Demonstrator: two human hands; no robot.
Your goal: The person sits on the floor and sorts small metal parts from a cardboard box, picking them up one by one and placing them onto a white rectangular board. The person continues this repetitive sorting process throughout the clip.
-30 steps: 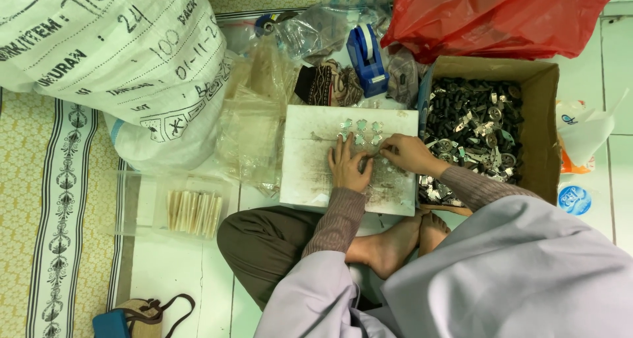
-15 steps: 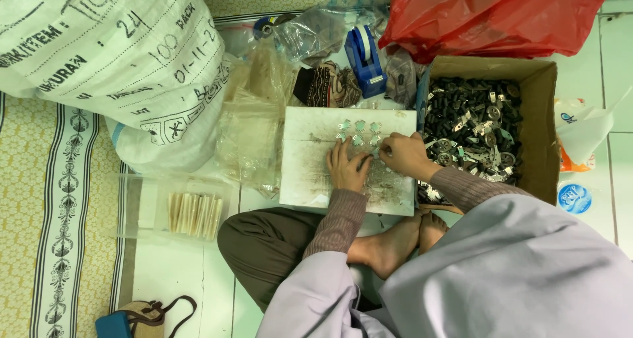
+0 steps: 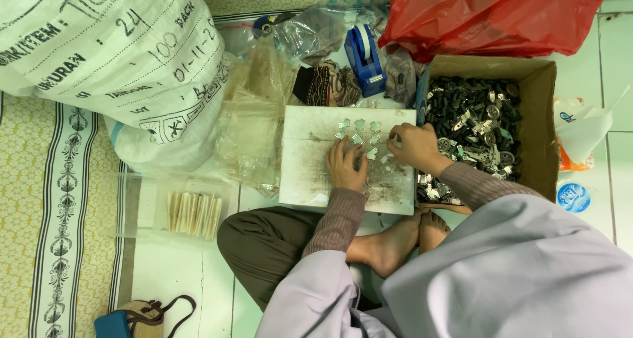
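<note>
Red plastic bag point(image 3: 488, 15), blue tape dispenser point(image 3: 364, 58), white board point(image 3: 310, 160) (smudged grey)

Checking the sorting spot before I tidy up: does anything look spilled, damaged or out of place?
Nothing looks spilled or broken. Small metal pieces lie in rough rows on the scuffed white board under the left hand and right hand. The rest fill the cardboard box.
</note>
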